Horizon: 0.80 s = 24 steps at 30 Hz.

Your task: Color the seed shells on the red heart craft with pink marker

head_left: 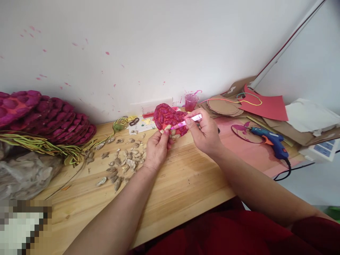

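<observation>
My left hand [157,147] is closed on the lower edge of a heart-shaped piece [167,117] covered with shells painted magenta; a few shells at its bottom are still unpainted. My right hand [204,132] pinches a thin pink-handled brush [190,120], its tip resting on the heart's lower right part. Both hands hold these above the wooden table [186,184].
Loose unpainted shells [120,164] lie left of my hands. Finished magenta shell pieces [53,115] and green-yellow strings [39,143] sit far left. A pink paint cup [190,102], cardboard discs [223,106], red paper [268,106] and a blue glue gun [273,141] are at right.
</observation>
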Each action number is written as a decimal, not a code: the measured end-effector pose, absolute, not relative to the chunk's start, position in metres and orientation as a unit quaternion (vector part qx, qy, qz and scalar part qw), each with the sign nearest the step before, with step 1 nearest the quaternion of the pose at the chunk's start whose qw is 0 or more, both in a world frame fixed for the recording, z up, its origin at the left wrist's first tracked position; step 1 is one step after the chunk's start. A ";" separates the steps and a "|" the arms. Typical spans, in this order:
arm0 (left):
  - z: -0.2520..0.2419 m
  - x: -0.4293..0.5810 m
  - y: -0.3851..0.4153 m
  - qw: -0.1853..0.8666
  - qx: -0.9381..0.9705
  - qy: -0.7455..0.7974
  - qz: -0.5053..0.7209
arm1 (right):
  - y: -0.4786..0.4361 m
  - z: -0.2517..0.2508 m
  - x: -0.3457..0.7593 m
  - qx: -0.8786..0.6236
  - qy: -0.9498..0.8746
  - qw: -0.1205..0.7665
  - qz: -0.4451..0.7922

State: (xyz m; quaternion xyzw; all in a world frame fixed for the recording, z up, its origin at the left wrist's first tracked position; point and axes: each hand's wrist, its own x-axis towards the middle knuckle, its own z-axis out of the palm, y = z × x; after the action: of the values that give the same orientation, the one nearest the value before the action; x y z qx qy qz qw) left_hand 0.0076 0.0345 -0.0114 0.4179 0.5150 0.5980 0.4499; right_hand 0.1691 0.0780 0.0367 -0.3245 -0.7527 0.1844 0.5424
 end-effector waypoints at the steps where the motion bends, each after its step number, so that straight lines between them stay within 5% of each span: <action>1: -0.012 0.007 0.035 0.448 0.420 0.516 0.597 | 0.079 0.036 0.170 -0.327 -0.751 0.543 0.184; 24: -0.015 0.006 0.034 0.426 0.462 0.526 0.573 | 0.080 0.037 0.177 -0.320 -0.742 0.547 0.218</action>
State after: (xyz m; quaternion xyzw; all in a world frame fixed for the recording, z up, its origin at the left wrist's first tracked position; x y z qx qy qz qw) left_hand 0.0058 0.0340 -0.0153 0.4623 0.5265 0.5726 0.4257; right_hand 0.1767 0.0798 0.0370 -0.3198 -0.7424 0.2183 0.5467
